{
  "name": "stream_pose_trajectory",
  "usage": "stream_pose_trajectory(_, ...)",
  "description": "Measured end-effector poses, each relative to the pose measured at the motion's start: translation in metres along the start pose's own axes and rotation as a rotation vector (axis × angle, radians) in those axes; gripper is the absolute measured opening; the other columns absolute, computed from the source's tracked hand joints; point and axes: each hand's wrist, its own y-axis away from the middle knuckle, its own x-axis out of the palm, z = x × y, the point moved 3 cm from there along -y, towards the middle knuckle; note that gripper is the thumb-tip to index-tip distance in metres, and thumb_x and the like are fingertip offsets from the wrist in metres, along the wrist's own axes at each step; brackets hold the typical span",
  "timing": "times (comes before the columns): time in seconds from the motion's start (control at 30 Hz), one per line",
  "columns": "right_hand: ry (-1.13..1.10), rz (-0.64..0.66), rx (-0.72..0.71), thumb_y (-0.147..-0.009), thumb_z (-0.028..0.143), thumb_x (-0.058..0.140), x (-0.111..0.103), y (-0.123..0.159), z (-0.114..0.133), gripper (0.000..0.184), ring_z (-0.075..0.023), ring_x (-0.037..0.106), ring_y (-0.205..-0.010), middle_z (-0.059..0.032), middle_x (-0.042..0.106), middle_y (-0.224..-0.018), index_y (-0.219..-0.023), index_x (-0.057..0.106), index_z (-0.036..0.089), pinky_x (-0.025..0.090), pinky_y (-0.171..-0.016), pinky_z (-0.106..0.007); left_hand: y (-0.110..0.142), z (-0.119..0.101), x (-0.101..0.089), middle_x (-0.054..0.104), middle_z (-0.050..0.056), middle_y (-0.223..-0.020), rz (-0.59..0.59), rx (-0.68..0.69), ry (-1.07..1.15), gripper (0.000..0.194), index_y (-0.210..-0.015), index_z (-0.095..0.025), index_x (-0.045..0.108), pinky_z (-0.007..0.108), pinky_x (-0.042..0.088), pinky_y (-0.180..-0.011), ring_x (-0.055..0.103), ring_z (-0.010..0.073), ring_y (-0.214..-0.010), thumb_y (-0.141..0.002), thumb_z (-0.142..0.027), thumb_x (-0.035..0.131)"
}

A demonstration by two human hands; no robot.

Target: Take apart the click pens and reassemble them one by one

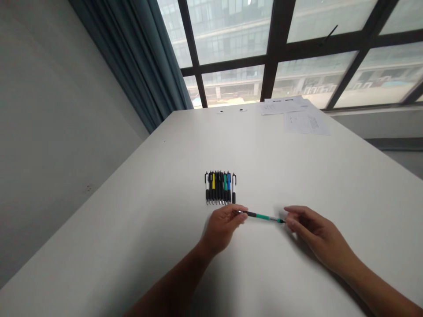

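Green-banded pen (pixel 263 217) held crosswise on the near side of the pen row (pixel 218 187), left hand (pixel 220 228) pinching one end! Its other end reaches the right hand (pixel 313 231), fingers loosely curled; gripping or not, I can't tell.

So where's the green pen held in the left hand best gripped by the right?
Probably around the right half of the green pen, from the right: the left hand pinches its left end, and its slim barrel points at the right hand.
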Motion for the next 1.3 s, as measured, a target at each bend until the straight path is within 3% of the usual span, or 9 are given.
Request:
stream_pose_trajectory(0.23,0.078,0.028,-0.023,-0.087,0.054,0.068,0.001,-0.001,-0.001,0.037,-0.0189,0.061,-0.069,-0.0072,0.071,-0.082,-0.104,0.073,0.021,0.048,-0.061,-0.030,-0.009,-0.001,-0.005,0.075,0.009,-0.079,0.073,-0.034,0.084,0.042,-0.107,-0.013,0.077,0.024,0.045,-0.054,0.060,0.0123,-0.060,-0.087,-0.050,0.069)
stream_pose_trajectory(0.4,-0.004,0.055,0.062,-0.086,0.053,0.070,-0.002,-0.002,-0.002,0.034,-0.0147,0.050,-0.058,-0.0020,0.061,-0.067,-0.094,0.074,0.020,0.041,-0.052,-0.028,-0.009,0.000,-0.007,0.076,0.012,-0.086,0.092,-0.037,0.079,0.047,-0.113,-0.012,0.075,0.025,0.046,-0.055,0.060,0.0126,-0.061,-0.090,-0.052,0.064)
stream_pose_trajectory(0.7,-0.180,-0.039,0.127,-0.075,0.052,0.082,-0.011,-0.009,-0.011,0.037,-0.0169,0.057,-0.061,-0.0033,0.064,-0.067,-0.092,0.076,0.019,0.047,-0.056,-0.031,-0.009,0.001,-0.005,0.074,0.008,-0.092,0.072,-0.070,0.073,0.029,-0.104,-0.014,0.066,0.023,0.047,-0.054,0.062,0.0118,-0.065,-0.087,-0.038,0.070)
stream_pose_trajectory(1.0,-0.257,-0.033,0.115,-0.075,0.045,0.083,-0.015,-0.008,-0.019,0.034,-0.0153,0.056,-0.061,-0.0020,0.063,-0.066,-0.095,0.076,0.019,0.045,-0.056,-0.029,-0.007,0.000,-0.004,0.073,0.007,-0.089,0.080,-0.074,0.056,0.027,-0.100,-0.014,0.064,0.023,0.047,-0.056,0.062,0.0114,-0.064,-0.087,-0.037,0.069)
stream_pose_trajectory(1.3,-0.185,-0.036,0.121,-0.077,0.054,0.079,-0.013,-0.008,-0.011,0.040,-0.0163,0.056,-0.060,-0.0031,0.064,-0.063,-0.093,0.076,0.017,0.045,-0.056,-0.030,-0.006,-0.002,-0.004,0.071,0.004,-0.083,0.083,-0.075,0.013,0.028,-0.095,-0.015,0.063,0.023,0.047,-0.056,0.059,0.0110,-0.063,-0.089,-0.042,0.066)
